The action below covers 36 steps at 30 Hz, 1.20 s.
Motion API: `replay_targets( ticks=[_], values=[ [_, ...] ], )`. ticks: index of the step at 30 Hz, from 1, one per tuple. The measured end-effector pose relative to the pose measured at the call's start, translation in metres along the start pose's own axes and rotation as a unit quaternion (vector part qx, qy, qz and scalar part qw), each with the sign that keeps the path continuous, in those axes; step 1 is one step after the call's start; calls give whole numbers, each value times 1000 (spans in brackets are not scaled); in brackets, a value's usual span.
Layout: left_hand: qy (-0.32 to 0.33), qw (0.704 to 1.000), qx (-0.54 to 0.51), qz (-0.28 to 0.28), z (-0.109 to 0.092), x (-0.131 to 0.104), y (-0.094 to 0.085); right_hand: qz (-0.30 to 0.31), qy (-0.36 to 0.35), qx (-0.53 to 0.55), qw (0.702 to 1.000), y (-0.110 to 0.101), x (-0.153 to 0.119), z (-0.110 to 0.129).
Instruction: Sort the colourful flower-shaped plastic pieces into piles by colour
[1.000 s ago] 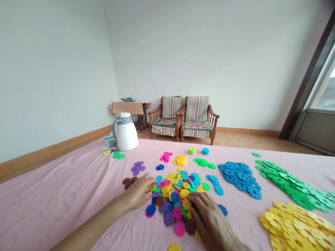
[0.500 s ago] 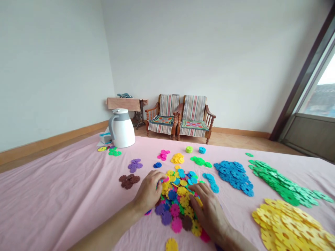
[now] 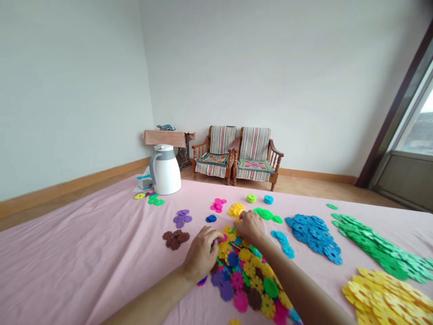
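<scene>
Left hand and right hand curl over multicoloured notched plastic discs — likely light, best rim-pinched — grip unclear.

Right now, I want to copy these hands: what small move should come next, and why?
Perhaps the right hand should slide a nearby yellow disc to the yellow cluster: the hand is beside that cluster, at the far edge of the mixed pile.

Pale walls are meeting at eleven o'clock, draped table standing there. Two wooden armchairs are resting at twelve, striped covers hanging. Daylight is showing through window, two o'clock.
</scene>
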State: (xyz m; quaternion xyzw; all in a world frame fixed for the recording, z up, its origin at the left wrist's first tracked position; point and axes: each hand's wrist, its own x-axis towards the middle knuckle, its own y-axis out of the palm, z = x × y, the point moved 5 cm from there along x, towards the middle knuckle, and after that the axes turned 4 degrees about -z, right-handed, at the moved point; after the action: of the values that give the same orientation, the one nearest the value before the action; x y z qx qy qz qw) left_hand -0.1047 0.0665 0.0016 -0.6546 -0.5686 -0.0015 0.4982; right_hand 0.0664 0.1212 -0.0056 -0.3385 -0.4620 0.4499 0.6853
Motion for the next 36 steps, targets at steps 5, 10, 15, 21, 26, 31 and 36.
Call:
replay_targets(
  ticks=[5,10,15,21,26,31,36],
  values=[
    [-4,1000,-5,-17,2,1,-3,22,25,21,999,13,10,-5],
    [-14,1000,-11,-24,5,2,-3,21,35,72,997,15,19,-5],
    [-23,999,-22,-26,8,2,-4,-23,68,113,991,2,33,-13],
    [-27,999,-21,-21,9,2,-3,-12,18,134,991,-10,16,-23],
    [-28,999,-4,-20,9,2,-2,29,-73,141,987,-5,-12,-17],
    [-18,1000,17,-7,12,1,2,31,-101,141,984,-3,-24,-13],
    [-14,999,26,25,13,1,7,30,-103,156,982,-5,-25,-14]
  ],
)
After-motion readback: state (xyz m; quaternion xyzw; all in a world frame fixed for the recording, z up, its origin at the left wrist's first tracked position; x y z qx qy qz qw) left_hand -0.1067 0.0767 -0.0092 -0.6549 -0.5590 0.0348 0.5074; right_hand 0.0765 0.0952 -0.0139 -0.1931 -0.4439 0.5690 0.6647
